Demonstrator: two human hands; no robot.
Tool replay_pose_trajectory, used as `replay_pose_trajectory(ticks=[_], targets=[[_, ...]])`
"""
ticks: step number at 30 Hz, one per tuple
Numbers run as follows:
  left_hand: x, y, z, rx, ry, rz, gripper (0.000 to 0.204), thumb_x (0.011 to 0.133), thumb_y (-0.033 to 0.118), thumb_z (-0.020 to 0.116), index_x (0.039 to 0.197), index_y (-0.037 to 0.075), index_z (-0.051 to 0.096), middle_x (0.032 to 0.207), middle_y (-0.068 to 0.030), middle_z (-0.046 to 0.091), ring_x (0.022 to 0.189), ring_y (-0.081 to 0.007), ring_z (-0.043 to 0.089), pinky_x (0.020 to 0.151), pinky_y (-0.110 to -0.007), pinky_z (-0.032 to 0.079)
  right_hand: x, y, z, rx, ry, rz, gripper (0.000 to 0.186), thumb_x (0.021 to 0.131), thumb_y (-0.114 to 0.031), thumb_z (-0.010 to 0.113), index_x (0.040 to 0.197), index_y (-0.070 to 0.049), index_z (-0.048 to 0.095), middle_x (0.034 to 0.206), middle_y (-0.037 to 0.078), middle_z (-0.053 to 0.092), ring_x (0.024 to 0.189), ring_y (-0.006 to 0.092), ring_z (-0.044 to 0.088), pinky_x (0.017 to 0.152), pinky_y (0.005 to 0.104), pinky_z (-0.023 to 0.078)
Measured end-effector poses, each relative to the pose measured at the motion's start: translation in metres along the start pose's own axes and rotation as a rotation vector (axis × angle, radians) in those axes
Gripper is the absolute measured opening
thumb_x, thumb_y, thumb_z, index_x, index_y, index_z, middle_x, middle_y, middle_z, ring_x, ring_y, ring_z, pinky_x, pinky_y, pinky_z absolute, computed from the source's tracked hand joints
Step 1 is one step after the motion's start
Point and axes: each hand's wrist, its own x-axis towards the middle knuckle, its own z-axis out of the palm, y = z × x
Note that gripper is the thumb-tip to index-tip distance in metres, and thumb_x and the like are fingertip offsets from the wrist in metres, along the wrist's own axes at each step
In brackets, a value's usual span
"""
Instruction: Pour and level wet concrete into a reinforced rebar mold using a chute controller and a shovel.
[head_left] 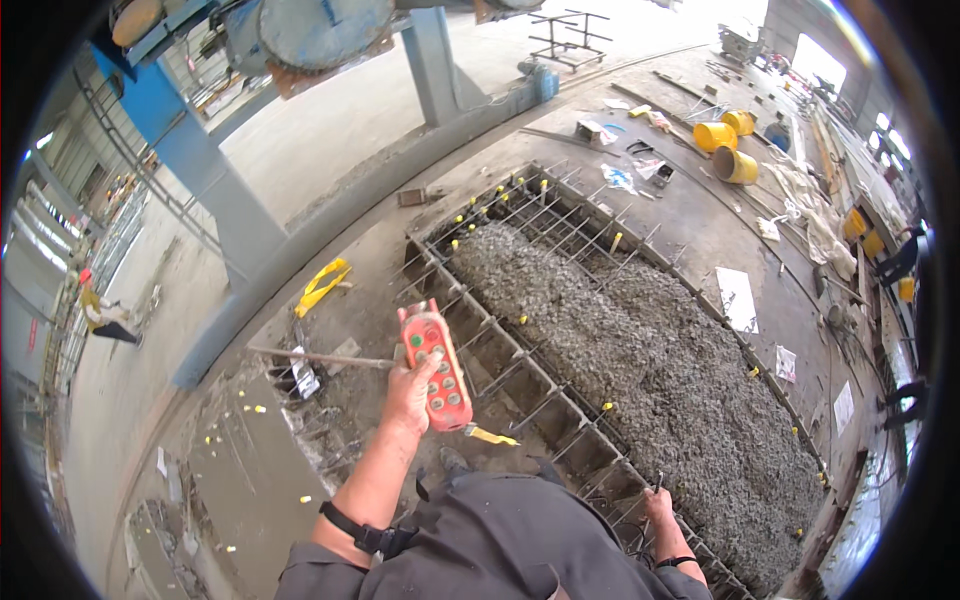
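My left hand (408, 392) is closed round an orange-red remote control (438, 375) with a green button, a red one and several pale ones. The thumb lies on its button face. A yellow strap (492, 437) hangs from its lower end. My right hand (658, 506) is at the near side of the steel formwork (540, 375), its fingers closed around a short dark piece that I cannot make out. Grey wet concrete (640, 370) lies heaped in the formwork over a mesh of reinforcing bars (560, 225), which shows bare at the far end.
A finished concrete slab (250, 460) lies at left, near a yellow strap (325, 287). Blue-grey gantry legs (435, 70) stand beyond a long beam. Yellow buckets (735, 165) and sheets lie at far right. A person (100, 308) walks at far left; another (903, 252) stands at right.
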Motion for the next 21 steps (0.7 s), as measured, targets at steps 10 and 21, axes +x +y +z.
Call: replay_pose_trajectory(ticks=[10, 21], targets=[[0.016, -0.011, 0.024, 0.04, -0.174, 0.032, 0.027, 0.078, 0.014, 0.065, 0.101, 0.007, 0.053, 0.081, -0.0053, 0.061, 0.066, -0.0181, 0.062, 0.059, -0.031, 0.054, 0.004, 0.073, -0.008, -0.085, 0.085, -0.212, 0.022, 0.078, -0.02, 0.054, 0.065, -0.001, 0.055, 0.054, 0.008, 0.052, 0.05, 0.0204, 0.051, 0.048, 0.0385, 0.043], [0.021, -0.036, -0.02, -0.084, 0.025, -0.349, 0.014, 0.078, 0.007, 0.063, 0.091, 0.006, 0.059, 0.081, -0.0046, 0.063, 0.068, -0.0173, 0.063, 0.059, -0.032, 0.054, -0.019, -0.031, -0.026, -0.107, 0.011, 0.093, 0.033, 0.076, -0.028, 0.056, 0.072, 0.005, 0.058, 0.061, 0.019, 0.057, 0.059, 0.0321, 0.06, 0.054, 0.0432, 0.049]])
